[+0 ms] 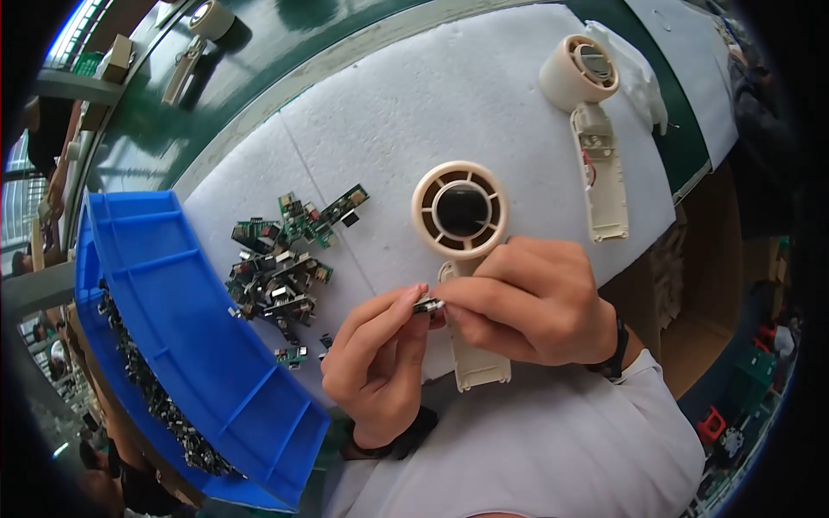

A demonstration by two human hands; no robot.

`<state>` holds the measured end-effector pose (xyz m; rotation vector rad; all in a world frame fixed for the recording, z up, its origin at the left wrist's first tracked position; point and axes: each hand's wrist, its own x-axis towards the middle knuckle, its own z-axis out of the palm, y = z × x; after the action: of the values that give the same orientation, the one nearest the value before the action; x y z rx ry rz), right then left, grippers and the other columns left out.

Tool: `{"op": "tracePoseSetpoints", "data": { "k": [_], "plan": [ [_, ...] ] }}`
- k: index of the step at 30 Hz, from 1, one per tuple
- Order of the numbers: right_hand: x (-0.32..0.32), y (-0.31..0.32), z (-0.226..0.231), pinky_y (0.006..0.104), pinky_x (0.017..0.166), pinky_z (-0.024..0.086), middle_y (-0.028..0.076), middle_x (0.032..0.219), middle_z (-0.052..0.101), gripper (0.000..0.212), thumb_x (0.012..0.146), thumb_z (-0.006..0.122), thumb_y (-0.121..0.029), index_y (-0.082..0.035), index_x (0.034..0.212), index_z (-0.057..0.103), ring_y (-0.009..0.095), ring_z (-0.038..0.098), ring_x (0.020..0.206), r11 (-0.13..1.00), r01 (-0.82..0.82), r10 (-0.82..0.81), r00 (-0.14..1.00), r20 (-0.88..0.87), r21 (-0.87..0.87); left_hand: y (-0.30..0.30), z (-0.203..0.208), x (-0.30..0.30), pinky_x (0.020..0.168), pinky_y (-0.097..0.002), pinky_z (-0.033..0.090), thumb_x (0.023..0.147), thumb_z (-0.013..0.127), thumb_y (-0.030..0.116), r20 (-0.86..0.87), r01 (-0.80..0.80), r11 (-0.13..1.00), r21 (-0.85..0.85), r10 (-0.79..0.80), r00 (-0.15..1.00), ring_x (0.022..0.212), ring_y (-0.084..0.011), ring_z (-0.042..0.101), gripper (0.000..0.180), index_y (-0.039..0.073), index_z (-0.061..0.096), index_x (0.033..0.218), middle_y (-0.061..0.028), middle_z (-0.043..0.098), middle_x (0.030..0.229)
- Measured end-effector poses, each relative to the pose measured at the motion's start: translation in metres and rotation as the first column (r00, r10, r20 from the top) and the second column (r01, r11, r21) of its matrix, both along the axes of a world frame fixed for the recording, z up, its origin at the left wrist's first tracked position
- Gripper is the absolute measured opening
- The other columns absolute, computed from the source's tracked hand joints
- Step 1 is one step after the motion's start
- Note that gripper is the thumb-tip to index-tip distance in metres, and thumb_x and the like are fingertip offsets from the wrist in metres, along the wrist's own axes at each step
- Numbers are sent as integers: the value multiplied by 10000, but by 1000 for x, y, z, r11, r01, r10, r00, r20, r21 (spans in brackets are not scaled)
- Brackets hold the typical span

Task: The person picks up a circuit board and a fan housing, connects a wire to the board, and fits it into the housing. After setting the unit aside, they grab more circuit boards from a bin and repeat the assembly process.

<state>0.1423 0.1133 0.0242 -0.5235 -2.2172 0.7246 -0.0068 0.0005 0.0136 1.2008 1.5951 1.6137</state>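
Observation:
My left hand (pixel 380 354) pinches a small circuit board (pixel 427 305) between thumb and fingertips. My right hand (pixel 540 302) is closed at the board's right end; whatever its fingertips pinch is too small to make out. Under both hands lies a cream handheld fan (pixel 462 173) with a round slotted head and dark centre. Its open handle shell (pixel 482 373) points toward me, partly hidden by my right hand. To the left of my hands is a loose heap of green circuit boards (pixel 281 289) with metal connectors.
A blue plastic bin (pixel 186 319) at the left holds many small boards (pixel 164 414). A second fan (pixel 580 73) with an open handle lies at the right on the white foam sheet (pixel 397 95), beside a white plastic bag (pixel 635 78). Another fan (pixel 210 19) stands far left.

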Motion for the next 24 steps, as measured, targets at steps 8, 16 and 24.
{"op": "tracePoseSetpoints", "data": {
  "k": [8, 16, 24],
  "plan": [
    [0, -2, -2, 282, 507, 455, 5, 741, 559, 197, 720, 772, -60, -73, 905, 708, 163, 559, 595, 999, 36, -38, 998, 48, 39, 1, -8, -5, 778, -301, 595, 843, 672, -169, -31, 68, 995, 67, -66, 997, 932, -232, 714, 345, -37, 700, 1160, -217, 688, 1114],
    [2, 2, 6, 276, 486, 428, -1, 718, 584, 291, 651, 768, 17, -85, 923, 780, 147, 537, 559, 998, 38, -43, 995, 88, 54, 1, -15, -4, 781, -296, 584, 783, 717, -180, -225, 42, 990, 138, -10, 974, 906, -248, 718, 400, -13, 719, 1147, -210, 708, 1076],
    [-6, -10, 3, 253, 467, 429, 11, 694, 589, 278, 647, 751, 20, -67, 909, 781, 122, 558, 553, 995, 97, -99, 994, -36, -34, -4, -7, 3, 797, -295, 595, 756, 729, -183, -437, -3, 990, 143, 66, 897, 925, -266, 720, 433, -29, 713, 1161, -230, 697, 1094]
  ]
}}
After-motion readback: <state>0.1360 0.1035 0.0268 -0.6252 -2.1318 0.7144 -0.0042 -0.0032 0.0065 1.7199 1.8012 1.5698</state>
